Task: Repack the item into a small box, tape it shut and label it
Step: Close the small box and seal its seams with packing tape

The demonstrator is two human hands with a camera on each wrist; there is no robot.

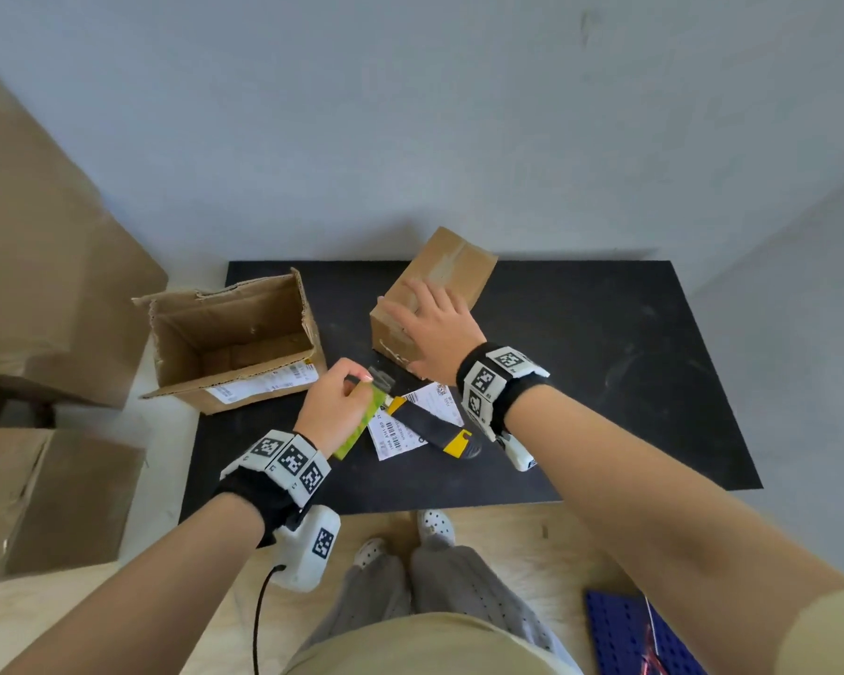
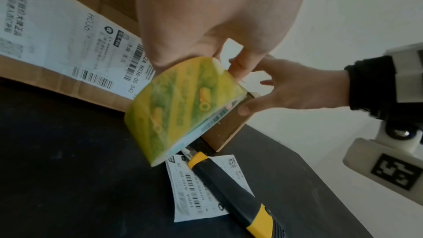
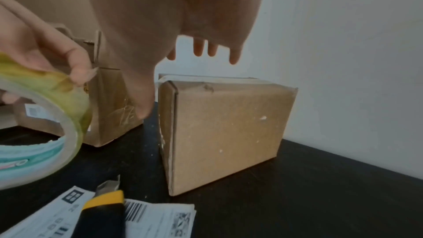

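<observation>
A small closed cardboard box (image 1: 451,265) (image 3: 224,133) stands on the black table top (image 1: 605,382). My right hand (image 1: 430,328) (image 3: 201,52) is spread open over its near top edge, thumb hanging down its left side; whether it presses the box I cannot tell. My left hand (image 1: 352,382) (image 2: 228,64) grips a green-yellow tape roll (image 1: 361,421) (image 2: 183,108) (image 3: 57,115) just left of the box, above the table. A yellow-black utility knife (image 1: 434,426) (image 2: 228,193) lies across a white shipping label (image 1: 400,438) (image 2: 199,196) near the front.
An open, larger cardboard box (image 1: 235,333) with its own printed label stands at the table's left edge. Big cardboard boxes (image 1: 45,285) are stacked on the floor to the left. A wall runs behind the table. A blue board (image 1: 639,635) lies on the floor at the right.
</observation>
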